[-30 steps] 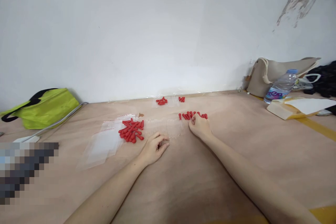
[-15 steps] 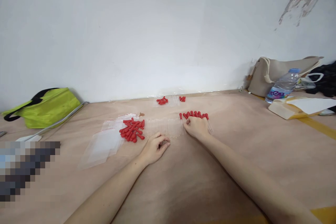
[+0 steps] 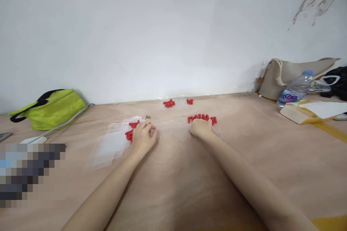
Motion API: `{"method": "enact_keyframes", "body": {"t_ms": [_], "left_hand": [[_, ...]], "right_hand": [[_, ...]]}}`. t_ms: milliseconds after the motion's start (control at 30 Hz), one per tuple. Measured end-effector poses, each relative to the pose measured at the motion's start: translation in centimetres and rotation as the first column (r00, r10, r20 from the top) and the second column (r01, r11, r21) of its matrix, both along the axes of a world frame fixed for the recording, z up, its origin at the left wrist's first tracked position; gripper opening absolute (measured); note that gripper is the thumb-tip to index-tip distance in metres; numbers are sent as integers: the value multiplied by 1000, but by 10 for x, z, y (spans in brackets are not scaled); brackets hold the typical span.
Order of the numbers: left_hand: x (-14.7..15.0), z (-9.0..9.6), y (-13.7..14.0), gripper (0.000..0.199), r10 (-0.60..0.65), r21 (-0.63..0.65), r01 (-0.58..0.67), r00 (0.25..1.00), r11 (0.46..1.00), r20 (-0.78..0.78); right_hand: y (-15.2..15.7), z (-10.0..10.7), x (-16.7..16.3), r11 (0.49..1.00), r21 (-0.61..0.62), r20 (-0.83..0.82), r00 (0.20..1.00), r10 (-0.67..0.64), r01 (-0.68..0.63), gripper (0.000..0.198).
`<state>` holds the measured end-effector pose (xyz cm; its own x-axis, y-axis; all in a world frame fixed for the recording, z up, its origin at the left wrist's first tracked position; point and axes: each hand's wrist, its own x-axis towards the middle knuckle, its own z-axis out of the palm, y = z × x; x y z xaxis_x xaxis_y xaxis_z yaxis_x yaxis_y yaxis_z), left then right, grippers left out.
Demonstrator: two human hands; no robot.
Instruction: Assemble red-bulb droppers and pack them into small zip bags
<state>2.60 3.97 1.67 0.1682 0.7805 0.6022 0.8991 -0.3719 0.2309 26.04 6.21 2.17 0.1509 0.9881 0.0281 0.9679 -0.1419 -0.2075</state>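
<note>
Red rubber bulbs (image 3: 129,135) lie in a loose pile, partly covered by my left hand (image 3: 143,137). That hand's fingers are bent over the pile, with the thumb apart from them. Right of it, thin clear tubes (image 3: 172,131) are laid side by side in a row. At the right end of this row is my right hand (image 3: 201,127), its fingers closed and pointing down; what they hold is hidden. Droppers with red bulbs (image 3: 214,120) on clear stems lie in a row behind and beside my right hand.
Clear zip bags (image 3: 107,148) lie left of the pile. Near the wall are bagged red bulbs and tubes (image 3: 179,103). A yellow-green bag (image 3: 59,110) stands far left. A water bottle (image 3: 295,88), a beige bag (image 3: 292,74) and an opened envelope (image 3: 298,112) are far right.
My left hand has moved left and away from me, from in front of the tubes onto the red bulbs. The right hand stays about where it was beside the tubes.
</note>
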Motion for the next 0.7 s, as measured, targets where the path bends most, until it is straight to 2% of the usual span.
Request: {"method": "enact_keyframes", "body": {"t_ms": [67, 100, 167, 233, 300, 433, 533, 633, 700], "left_hand": [[-18, 12, 9, 11, 17, -73, -18, 1000, 997, -10], [-26, 18, 12, 11, -87, -163, 80, 996, 983, -37], [-39, 28, 16, 15, -333, -362, 292, 942, 885, -54], [-47, 34, 17, 16, -460, -475, 387, 887, 790, -43], [-50, 33, 19, 17, -486, -503, 401, 873, 766, -44], [-53, 24, 23, 10, -476, -497, 396, 879, 772, -40], [-54, 27, 21, 9, -489, -500, 420, 872, 757, -7], [-46, 36, 12, 14, -501, -545, 488, 854, 681, 139], [-32, 38, 3, 18, -478, -536, 574, 817, 619, 323]], "right_hand": [[0, 0, 1, 1000, -8, -9, 1000, 1, -1, 15], [-1, 1, 1, 1000, -8, -17, 1000, -2, 2, 16], [-4, 4, 5, 1000, 0, -36, 999, -12, 12, 22], [-7, 7, 11, 1000, 3, -61, 998, -11, 11, 29], [-11, 10, 20, 1000, 2, -86, 996, 7, -7, 30], [-16, 12, 40, 997, -3, -140, 987, 74, -75, 30], [-23, 9, 49, 994, 4, -172, 979, 110, -111, 31], [-35, 1, 50, 969, 179, -237, 948, 212, -171, 20], [-43, -7, 47, 905, 355, -293, 891, 348, -237, 14]]}}
